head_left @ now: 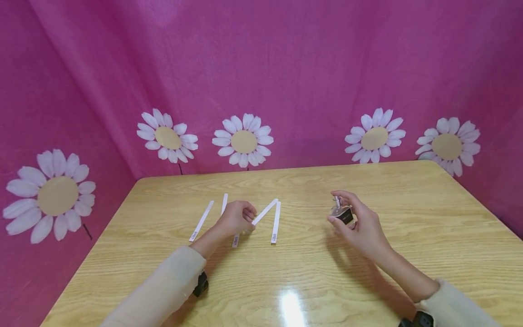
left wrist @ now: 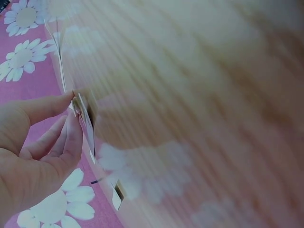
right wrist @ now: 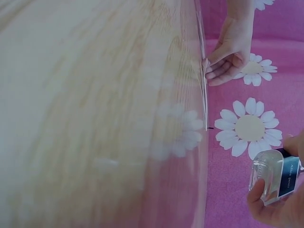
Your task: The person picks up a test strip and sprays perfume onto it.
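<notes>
My left hand pinches the near end of a white paper test strip, low over the table. That strip slants away to the right, its far end close to the top of another strip. Two more strips lie to the left, one fully in sight and one partly covered by the hand. In the left wrist view, thumb and fingertips meet at the strip. My right hand holds a clear glass perfume bottle with a dark label, raised above the table. Its sprayer top shows near the index finger.
The light wooden table has a glossy, reflective top. Behind and beside it hangs a pink-purple cloth with large white daisies. Dark wrist devices sit at both cuffs.
</notes>
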{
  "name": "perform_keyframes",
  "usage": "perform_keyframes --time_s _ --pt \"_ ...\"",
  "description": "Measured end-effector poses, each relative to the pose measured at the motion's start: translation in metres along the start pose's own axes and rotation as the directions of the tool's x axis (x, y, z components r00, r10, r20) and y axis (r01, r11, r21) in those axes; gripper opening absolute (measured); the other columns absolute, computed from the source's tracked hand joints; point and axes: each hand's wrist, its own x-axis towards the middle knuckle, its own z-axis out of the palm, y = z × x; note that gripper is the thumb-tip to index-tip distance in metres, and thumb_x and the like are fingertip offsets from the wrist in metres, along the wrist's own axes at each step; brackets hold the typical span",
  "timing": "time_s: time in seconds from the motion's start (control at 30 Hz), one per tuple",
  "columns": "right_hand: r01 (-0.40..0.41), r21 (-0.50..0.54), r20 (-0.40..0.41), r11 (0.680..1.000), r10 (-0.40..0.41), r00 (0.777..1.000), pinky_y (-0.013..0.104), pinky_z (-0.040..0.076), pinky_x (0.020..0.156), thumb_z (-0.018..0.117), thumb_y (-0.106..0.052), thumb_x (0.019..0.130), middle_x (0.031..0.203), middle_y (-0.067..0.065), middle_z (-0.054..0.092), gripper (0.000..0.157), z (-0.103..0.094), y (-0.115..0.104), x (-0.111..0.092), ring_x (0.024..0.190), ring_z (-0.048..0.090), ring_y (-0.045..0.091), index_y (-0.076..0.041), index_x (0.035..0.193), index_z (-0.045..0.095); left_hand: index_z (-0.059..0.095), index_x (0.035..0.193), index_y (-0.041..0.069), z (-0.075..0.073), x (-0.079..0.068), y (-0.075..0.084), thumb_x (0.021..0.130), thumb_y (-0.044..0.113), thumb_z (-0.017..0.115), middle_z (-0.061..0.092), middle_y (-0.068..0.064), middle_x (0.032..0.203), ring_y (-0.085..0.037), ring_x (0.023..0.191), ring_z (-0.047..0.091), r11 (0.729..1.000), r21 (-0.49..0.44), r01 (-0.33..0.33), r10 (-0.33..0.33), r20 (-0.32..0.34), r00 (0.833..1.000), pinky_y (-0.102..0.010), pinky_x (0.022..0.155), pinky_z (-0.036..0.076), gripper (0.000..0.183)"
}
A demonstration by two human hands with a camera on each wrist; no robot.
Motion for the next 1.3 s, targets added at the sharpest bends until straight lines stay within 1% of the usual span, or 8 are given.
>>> perform_keyframes --time_s 0.27,0.4,0.53,0.63,0.87,1.03,1.13,1.3 --pt "-0.014 0.003 0.014 1.0 0.014 1.0 0.015 0.048 0.042 0.076 0.0 0.077 0.104 0.019 0.067 0.057 0.0 0.0 -0.003 0.068 0.053 -0.002 -0.01 0.129 0.054 0.067 0.094 -0.005 0.001 -0.001 0.0 0.065 -0.012 0.077 0.067 -0.012 0.085 -0.013 0.073 0.062 0.999 0.001 0.035 -0.035 0.007 0.999 -0.022 0.071 0.057 0.032" --pt "-0.018 0.008 0.017 1.0 0.018 1.0 0.015 0.048 0.042 0.076 -0.001 0.077 0.105 0.019 0.067 0.057 0.0 -0.001 -0.002 0.066 0.053 -0.003 -0.01 0.129 0.054 0.068 0.094 -0.004 0.001 -0.002 0.001 0.067 -0.01 0.076 0.068 -0.011 0.083 -0.012 0.072 0.061 0.998 0.01 0.054 -0.055 0.008 0.998 -0.021 0.068 0.055 0.029" --pt "-0.014 0.004 0.015 1.0 0.014 1.0 0.015 0.047 0.042 0.077 -0.001 0.077 0.105 0.019 0.067 0.057 0.0 -0.001 -0.001 0.066 0.053 -0.003 -0.01 0.129 0.054 0.069 0.092 -0.003 0.0 -0.003 0.002 0.07 -0.008 0.073 0.068 -0.01 0.079 -0.011 0.07 0.059 0.998 0.018 0.052 -0.052 0.01 0.999 -0.019 0.064 0.052 0.023" --pt "-0.006 0.0 0.015 1.0 0.006 1.0 0.015 0.047 0.041 0.077 -0.001 0.076 0.103 0.018 0.068 0.057 0.0 -0.001 0.0 0.067 0.053 -0.002 -0.009 0.128 0.054 0.07 0.092 -0.002 0.0 -0.003 0.001 0.071 -0.007 0.073 0.068 -0.009 0.079 -0.011 0.069 0.059 0.998 0.011 0.059 -0.059 0.016 0.998 -0.018 0.063 0.05 0.022" --pt "-0.005 0.006 0.026 1.0 0.005 1.0 0.015 0.046 0.04 0.076 -0.001 0.077 0.102 0.018 0.067 0.056 0.002 -0.001 0.002 0.064 0.052 -0.003 -0.009 0.128 0.054 0.071 0.095 0.001 -0.002 -0.004 -0.001 0.074 -0.002 0.075 0.069 -0.008 0.082 -0.011 0.074 0.059 0.991 -0.071 0.116 -0.114 0.039 0.993 -0.019 0.064 0.051 0.022" --pt "-0.002 0.043 0.031 0.999 0.001 1.0 0.015 0.046 0.04 0.076 0.0 0.078 0.1 0.018 0.067 0.055 0.003 -0.004 0.004 0.063 0.052 -0.004 -0.009 0.128 0.054 0.072 0.095 0.001 -0.004 -0.007 -0.002 0.076 0.0 0.075 0.069 -0.007 0.082 -0.009 0.074 0.059 0.984 -0.126 0.124 -0.118 0.048 0.992 -0.018 0.064 0.05 0.019" --pt "0.008 0.069 0.025 0.998 -0.01 1.0 0.014 0.045 0.039 0.076 0.0 0.078 0.099 0.018 0.067 0.055 0.005 -0.007 0.005 0.063 0.052 -0.004 -0.009 0.128 0.055 0.073 0.095 0.002 -0.004 -0.009 -0.003 0.076 0.002 0.075 0.068 -0.005 0.08 -0.009 0.074 0.058 0.978 -0.156 0.137 -0.13 0.052 0.99 -0.017 0.064 0.048 0.018" --pt "0.015 0.093 0.027 0.996 -0.018 0.999 0.014 0.046 0.04 0.076 -0.002 0.079 0.1 0.018 0.068 0.054 0.008 -0.012 0.008 0.063 0.053 -0.004 -0.011 0.128 0.055 0.072 0.098 0.002 -0.004 -0.015 0.001 0.079 0.003 0.07 0.065 -0.002 0.082 -0.01 0.076 0.055 0.947 -0.24 0.214 -0.204 0.065 0.977 -0.018 0.065 0.046 0.018"
